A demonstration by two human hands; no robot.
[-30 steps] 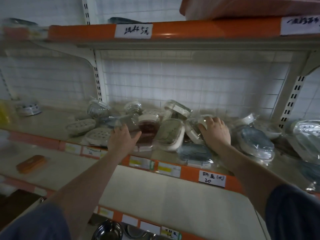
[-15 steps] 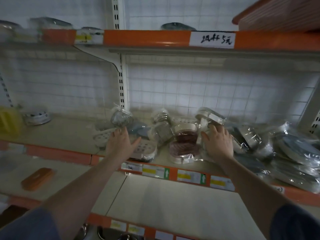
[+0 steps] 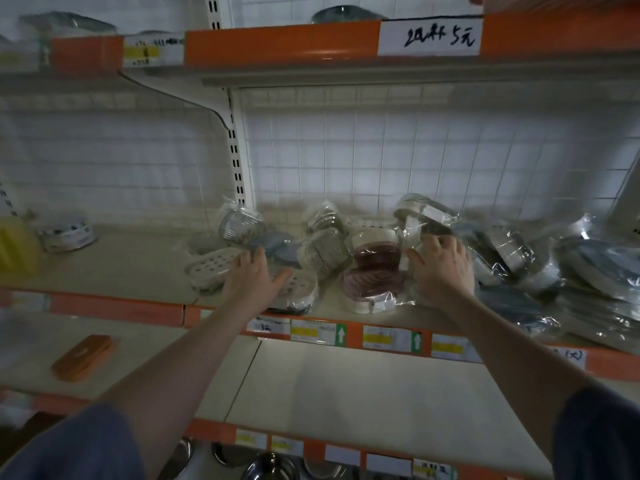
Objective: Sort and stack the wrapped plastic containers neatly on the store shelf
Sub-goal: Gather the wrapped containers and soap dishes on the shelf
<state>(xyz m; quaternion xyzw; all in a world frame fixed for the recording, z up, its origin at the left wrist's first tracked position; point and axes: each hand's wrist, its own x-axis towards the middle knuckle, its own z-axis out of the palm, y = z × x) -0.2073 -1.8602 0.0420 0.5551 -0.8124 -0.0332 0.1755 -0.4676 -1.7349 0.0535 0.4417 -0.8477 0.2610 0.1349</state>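
A jumble of wrapped plastic containers lies on the middle shelf [image 3: 131,271]. White perforated trays [image 3: 211,266] sit at the left of the pile, with two dark red lidded containers [image 3: 375,271] in the middle. Grey and blue wrapped containers [image 3: 519,265] spread to the right. My left hand [image 3: 252,278] reaches flat over a white tray, fingers straight. My right hand [image 3: 440,268] has its fingers spread against a wrapped white-lidded container [image 3: 424,216] that stands tilted on the pile; whether it grips the container I cannot tell.
An orange-edged upper shelf [image 3: 277,43] carries a handwritten price label [image 3: 429,38]. A lower shelf [image 3: 346,382] holds an orange box [image 3: 81,356] at the left. A yellow item [image 3: 14,251] and a small tin [image 3: 67,233] stand far left. Metal bowls [image 3: 270,467] sit below.
The view has swung left and closer to the pile. Both hands stay on the containers, the left now over the white trays, the right by the red containers.
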